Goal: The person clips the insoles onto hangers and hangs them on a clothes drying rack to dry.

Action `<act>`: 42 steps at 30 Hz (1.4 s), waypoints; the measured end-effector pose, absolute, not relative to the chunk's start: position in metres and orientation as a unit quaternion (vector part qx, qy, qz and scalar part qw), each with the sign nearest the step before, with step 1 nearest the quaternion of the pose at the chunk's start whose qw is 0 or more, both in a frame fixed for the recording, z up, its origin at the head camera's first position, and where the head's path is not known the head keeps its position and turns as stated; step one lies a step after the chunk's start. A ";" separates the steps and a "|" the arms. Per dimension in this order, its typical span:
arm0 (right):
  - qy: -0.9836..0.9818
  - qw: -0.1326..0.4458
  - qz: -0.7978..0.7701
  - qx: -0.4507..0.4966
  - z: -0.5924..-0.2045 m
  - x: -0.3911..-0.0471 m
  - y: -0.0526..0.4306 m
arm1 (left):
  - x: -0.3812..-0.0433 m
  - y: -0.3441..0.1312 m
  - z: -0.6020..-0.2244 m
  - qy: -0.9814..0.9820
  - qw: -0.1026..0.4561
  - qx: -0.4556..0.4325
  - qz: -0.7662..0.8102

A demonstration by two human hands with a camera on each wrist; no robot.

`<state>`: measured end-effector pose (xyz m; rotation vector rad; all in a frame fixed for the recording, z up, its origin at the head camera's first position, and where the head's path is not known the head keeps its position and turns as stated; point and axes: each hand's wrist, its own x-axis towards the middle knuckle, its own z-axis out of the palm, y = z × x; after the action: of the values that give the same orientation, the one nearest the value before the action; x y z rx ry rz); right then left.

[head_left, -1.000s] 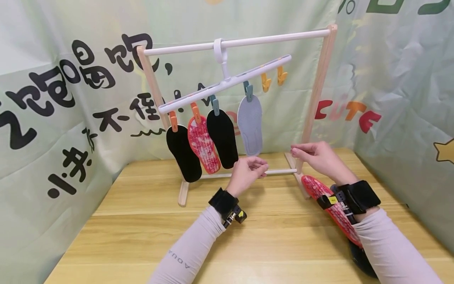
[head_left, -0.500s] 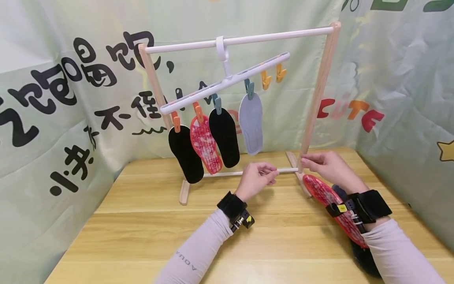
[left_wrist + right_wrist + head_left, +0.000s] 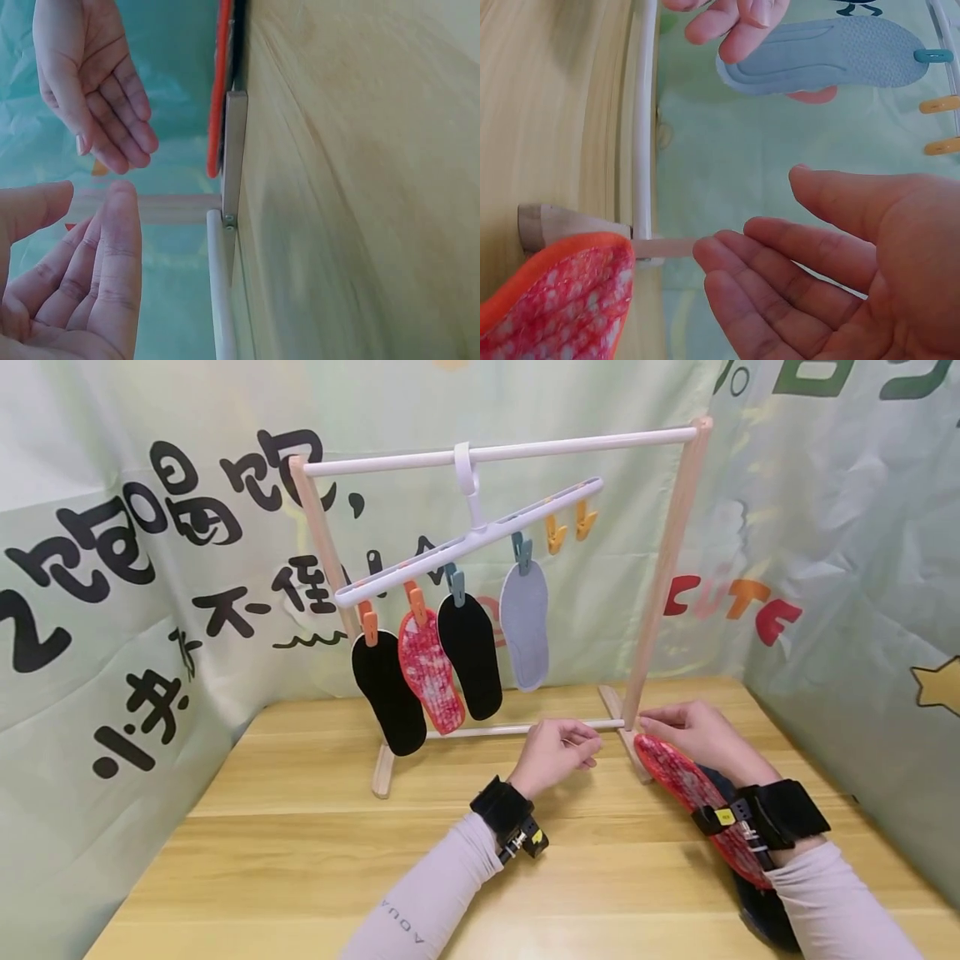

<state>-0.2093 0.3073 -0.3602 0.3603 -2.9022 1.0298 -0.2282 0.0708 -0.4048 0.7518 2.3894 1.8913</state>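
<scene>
My left hand (image 3: 555,756) hovers above the table in front of the rack, its fingers loosely bent around nothing. To its right, my right hand (image 3: 705,739) is held over the upper part of a red-and-white insole (image 3: 678,772); the right wrist view shows its fingers (image 3: 810,247) relaxed and nothing in its palm. Under the red insole lies a dark insole (image 3: 765,910), partly hidden by my forearm. From a white clip hanger (image 3: 480,537) hang a black insole (image 3: 390,693), a red patterned insole (image 3: 432,672), a second black insole (image 3: 470,656) and a grey insole (image 3: 525,627).
A wooden rack with a white top rail (image 3: 585,443) carries the hanger, which tilts up to the right. Two yellow clips (image 3: 555,535) near its right end hold nothing. The rack's right foot (image 3: 633,752) stands close to the red insole. Printed cloth (image 3: 847,527) encloses the table (image 3: 300,860).
Both hands have come down; the left has also shifted right, closer to the right hand, and the right has moved slightly right. The clipped insoles stay on the hanger.
</scene>
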 end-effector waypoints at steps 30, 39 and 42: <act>-0.951 -0.066 0.291 0.084 -0.378 -0.217 0.323 | -0.217 0.103 -0.415 0.760 0.064 0.193 0.617; -0.954 -0.068 0.281 0.077 -0.384 -0.218 0.329 | -0.214 0.114 -0.417 0.776 0.088 0.177 0.598; -0.956 -0.071 0.278 0.070 -0.384 -0.217 0.331 | -0.213 0.116 -0.419 0.781 0.092 0.175 0.592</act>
<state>-0.2172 0.3313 -0.3838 0.2302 -3.1451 0.9134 -0.2127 0.1164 -0.4188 0.5204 2.3213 1.7584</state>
